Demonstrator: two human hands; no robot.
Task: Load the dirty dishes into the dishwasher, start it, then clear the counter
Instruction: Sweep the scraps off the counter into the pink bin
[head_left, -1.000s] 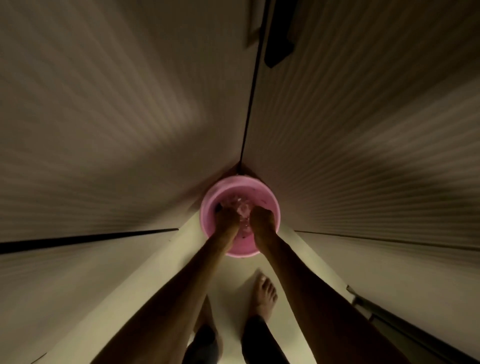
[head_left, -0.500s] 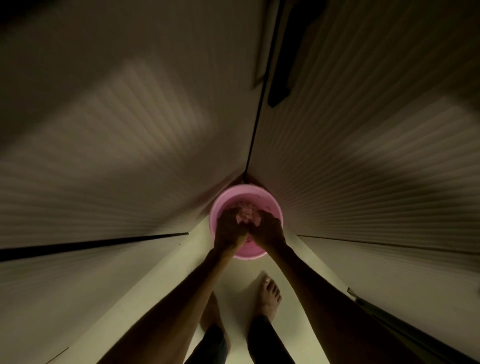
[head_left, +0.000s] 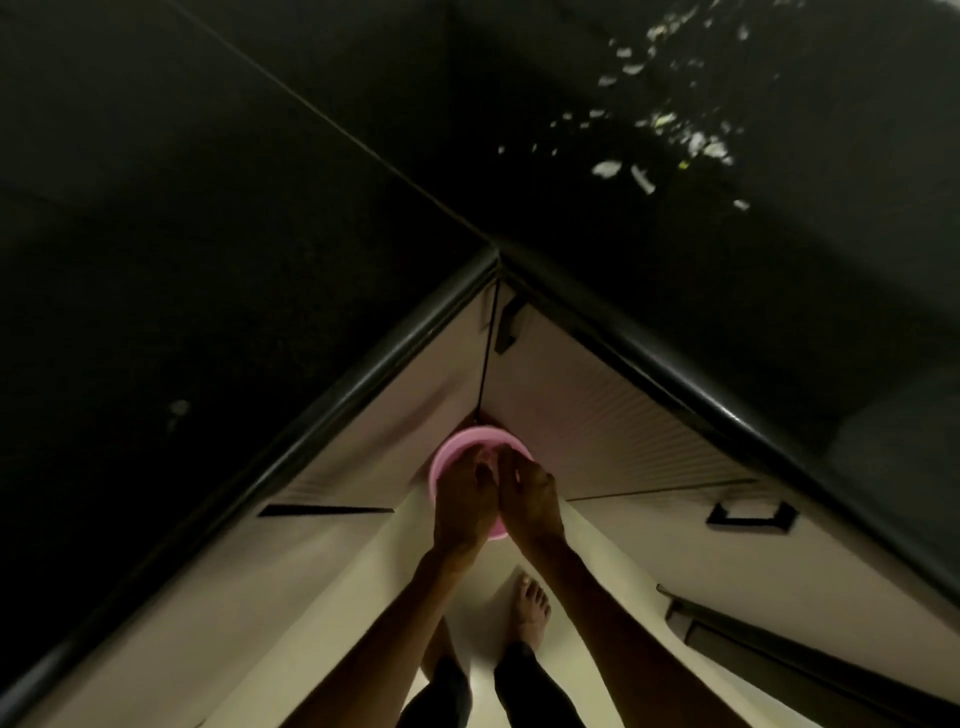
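Observation:
A round pink bin (head_left: 460, 440) stands on the floor in the corner where two runs of pale cabinets meet. My left hand (head_left: 464, 501) and my right hand (head_left: 531, 500) hover side by side just above it, covering most of its opening. The fingers of both point forward and touch near the tips. I see nothing gripped in either hand. The bin's contents are hidden behind them. No dishes or dishwasher are in view.
A dark L-shaped countertop (head_left: 208, 260) fills the upper frame, with several pale scraps (head_left: 675, 135) scattered at its upper right. Cabinet doors with a black handle (head_left: 750, 515) lie to the right. My bare foot (head_left: 531, 613) stands on the pale floor (head_left: 322, 613) below the bin.
Both hands have lifted out of the bin and closed together above it. The camera has risen and tilted up, bringing the dark countertop into view.

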